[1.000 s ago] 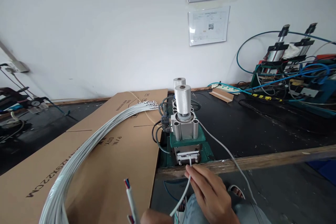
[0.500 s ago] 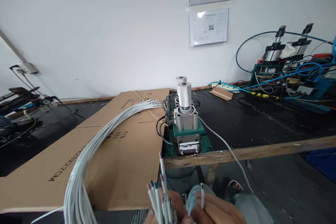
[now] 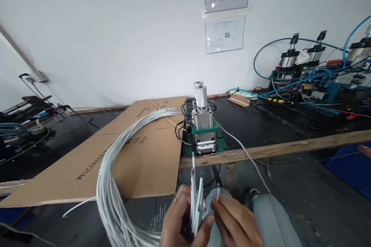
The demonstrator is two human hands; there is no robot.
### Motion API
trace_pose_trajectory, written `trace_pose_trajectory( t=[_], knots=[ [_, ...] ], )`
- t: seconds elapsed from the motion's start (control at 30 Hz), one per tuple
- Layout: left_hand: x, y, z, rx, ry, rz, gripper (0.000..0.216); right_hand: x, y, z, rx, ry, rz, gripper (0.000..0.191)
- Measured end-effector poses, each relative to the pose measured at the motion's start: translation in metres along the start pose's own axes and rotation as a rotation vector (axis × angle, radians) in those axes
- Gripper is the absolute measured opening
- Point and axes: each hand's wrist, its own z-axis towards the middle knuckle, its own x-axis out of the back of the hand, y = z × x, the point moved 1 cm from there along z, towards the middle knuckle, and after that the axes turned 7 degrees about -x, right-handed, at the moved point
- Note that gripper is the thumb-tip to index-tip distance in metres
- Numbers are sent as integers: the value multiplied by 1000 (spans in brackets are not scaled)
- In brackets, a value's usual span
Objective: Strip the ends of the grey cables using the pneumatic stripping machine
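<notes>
The left hand (image 3: 177,219) wraps its fingers around upright white multicore cables (image 3: 199,197), their coloured cores showing at the tips. Just beside them, the right hand's (image 3: 236,220) fingers pinch a single white cable (image 3: 218,193). Left of the left fingers, a thick white cable bundle (image 3: 116,150) arches over a printed cardboard sheet (image 3: 153,173). Straight beyond both hands' fingers stands a green-based pneumatic fixture (image 3: 203,119); well beyond, to their right, are more pneumatic machines (image 3: 290,60).

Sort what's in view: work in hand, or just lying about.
Work in hand, apparently:
cables in the left hand
single cable in the right hand
cable bundle
knob-topped machine, probably

Just lying about, apparently:
power strip
brown angled piece
</notes>
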Motion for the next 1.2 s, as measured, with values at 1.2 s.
trace_pose_trajectory(
  t=[1.2],
  knots=[
    [17, 16, -3, 499, -514, -270, 33, 23, -60, 5, -789, -356, 851, 42]
  ],
)
